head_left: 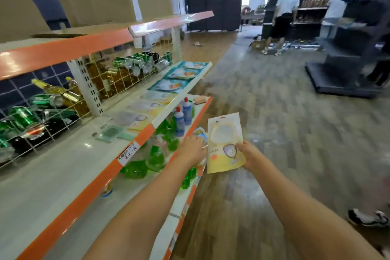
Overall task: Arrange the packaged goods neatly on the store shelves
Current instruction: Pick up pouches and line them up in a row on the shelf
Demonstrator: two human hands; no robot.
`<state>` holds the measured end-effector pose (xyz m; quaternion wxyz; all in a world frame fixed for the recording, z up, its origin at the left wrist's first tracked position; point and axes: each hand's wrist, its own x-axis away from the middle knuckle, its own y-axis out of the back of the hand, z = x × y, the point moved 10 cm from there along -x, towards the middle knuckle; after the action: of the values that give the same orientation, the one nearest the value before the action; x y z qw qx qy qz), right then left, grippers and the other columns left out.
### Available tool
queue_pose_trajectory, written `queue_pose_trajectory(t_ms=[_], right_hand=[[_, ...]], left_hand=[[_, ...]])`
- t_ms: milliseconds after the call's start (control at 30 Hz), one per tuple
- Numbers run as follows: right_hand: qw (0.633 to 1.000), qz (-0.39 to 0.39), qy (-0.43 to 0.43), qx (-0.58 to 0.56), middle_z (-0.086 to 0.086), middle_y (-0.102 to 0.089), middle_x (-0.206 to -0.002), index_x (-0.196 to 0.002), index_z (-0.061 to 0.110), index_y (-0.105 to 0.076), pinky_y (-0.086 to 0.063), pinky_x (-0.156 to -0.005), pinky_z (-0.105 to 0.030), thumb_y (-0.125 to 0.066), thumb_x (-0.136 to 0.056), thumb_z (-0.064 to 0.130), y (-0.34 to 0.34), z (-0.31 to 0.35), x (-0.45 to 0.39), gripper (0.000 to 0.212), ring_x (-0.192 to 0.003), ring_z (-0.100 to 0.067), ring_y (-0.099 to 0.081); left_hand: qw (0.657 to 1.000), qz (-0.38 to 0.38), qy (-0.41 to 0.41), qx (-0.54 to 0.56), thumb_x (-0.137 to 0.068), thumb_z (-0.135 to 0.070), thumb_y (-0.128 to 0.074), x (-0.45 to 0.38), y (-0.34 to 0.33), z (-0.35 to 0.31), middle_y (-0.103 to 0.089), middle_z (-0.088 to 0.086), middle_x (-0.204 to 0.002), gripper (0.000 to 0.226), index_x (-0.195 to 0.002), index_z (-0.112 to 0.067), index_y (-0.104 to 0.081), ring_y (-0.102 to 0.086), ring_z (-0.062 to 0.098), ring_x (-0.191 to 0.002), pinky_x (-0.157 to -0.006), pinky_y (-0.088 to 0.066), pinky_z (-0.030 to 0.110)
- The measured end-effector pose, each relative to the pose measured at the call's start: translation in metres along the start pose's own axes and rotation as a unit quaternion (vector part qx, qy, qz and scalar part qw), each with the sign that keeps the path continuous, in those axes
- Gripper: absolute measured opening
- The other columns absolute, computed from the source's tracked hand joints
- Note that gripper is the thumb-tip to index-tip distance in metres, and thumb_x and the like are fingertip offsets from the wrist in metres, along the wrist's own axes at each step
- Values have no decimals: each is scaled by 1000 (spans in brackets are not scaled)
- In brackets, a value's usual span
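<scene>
A: State the grip of the right hand.

B: Closed around the lower right edge of a flat yellow pouch. The thumb lies across the front face, and the other fingers are hidden behind it. The pouch stands upright over the aisle floor, just beside the lower shelf.

A: And the left hand?

B: Palm down, reaching over the front lip of the lower shelf. Its fingertips are at a second packet there. Whether they have closed on it cannot be determined.

A: Describe the pouch.

B: Thin, glossy and rectangular, with a hang hole at the top, a pale rounded window and a small printed emblem.

A: Surrounding stock?

B: Similar flat pouches lie in a row along the middle shelf, which is white with an orange edge strip. Translucent green bottles and two blue bottles with red caps occupy the lower shelf.
</scene>
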<state>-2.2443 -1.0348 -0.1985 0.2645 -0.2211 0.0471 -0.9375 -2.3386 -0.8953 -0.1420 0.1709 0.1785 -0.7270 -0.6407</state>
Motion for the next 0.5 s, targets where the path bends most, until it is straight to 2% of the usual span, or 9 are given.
queue_pose_trajectory(t_ms=[33,100,133,200,267,300,433,500], right_hand=[[1000,-5,3,-11,-28,-55,-125,-133,-10,-41,-53,-71,-43,-39,-99,4,7,4,-6,37,-98,-40,-59],[999,-26,5,-24,-28,-51,-130,-133,-10,-41,-47,-83,-47,-36,-99,1,22,15,-19,35,-117,-45,-51],[999,-41,9,-24,-28,-49,-131,-132,-11,-41,-43,-88,-48,-35,-99,0,30,23,-26,35,-119,-44,-49],[998,-49,29,-30,-30,-51,-126,-132,-14,-40,-45,-86,-45,-34,-99,-1,40,43,-36,36,-110,-40,-56],[997,-41,53,-41,-28,-55,-115,-133,-16,-38,-54,-69,-37,-35,-99,1,46,62,-48,38,-82,-31,-68],[996,-44,59,-52,-27,-55,-112,-133,-16,-37,-55,-62,-35,-35,-99,1,52,69,-55,38,-72,-28,-66],[993,-78,57,-73,-18,-59,-97,-134,-13,-38,-53,-62,-37,-35,-101,5,75,77,-80,38,-79,-29,-58],[992,-89,50,-75,-22,-56,-108,-132,-14,-40,-53,-60,-35,-37,-100,5,87,72,-91,37,-83,-32,-57]], left_hand=[[1000,2,-13,-2,-95,-34,-42,-12,-3,-7,-52,13,-131,37,-124,-12,-52,-49,32,-119,-91,-42,38],[999,5,-32,-4,-94,-34,-42,-37,-5,-20,-52,13,-131,37,-123,-14,-53,-49,32,-119,-92,-42,39],[999,6,-44,-5,-94,-33,-42,-50,-4,-27,-52,13,-131,36,-123,-14,-52,-48,32,-120,-92,-42,40],[998,1,-65,-8,-95,-31,-42,-77,2,-39,-50,12,-132,38,-128,-14,-50,-46,31,-122,-95,-41,42],[996,-16,-87,-4,-96,-32,-42,-104,11,-51,-48,13,-133,40,-131,-13,-48,-44,31,-124,-98,-40,42],[995,-21,-94,-5,-96,-33,-42,-117,14,-56,-48,13,-133,41,-131,-13,-48,-44,31,-123,-99,-40,42],[993,-7,-119,-14,-96,-34,-41,-155,6,-76,-47,11,-135,43,-134,-14,-46,-43,29,-125,-101,-37,41],[991,8,-129,-20,-97,-34,-41,-171,-5,-87,-47,11,-135,42,-133,-14,-45,-42,29,-125,-101,-35,41]])
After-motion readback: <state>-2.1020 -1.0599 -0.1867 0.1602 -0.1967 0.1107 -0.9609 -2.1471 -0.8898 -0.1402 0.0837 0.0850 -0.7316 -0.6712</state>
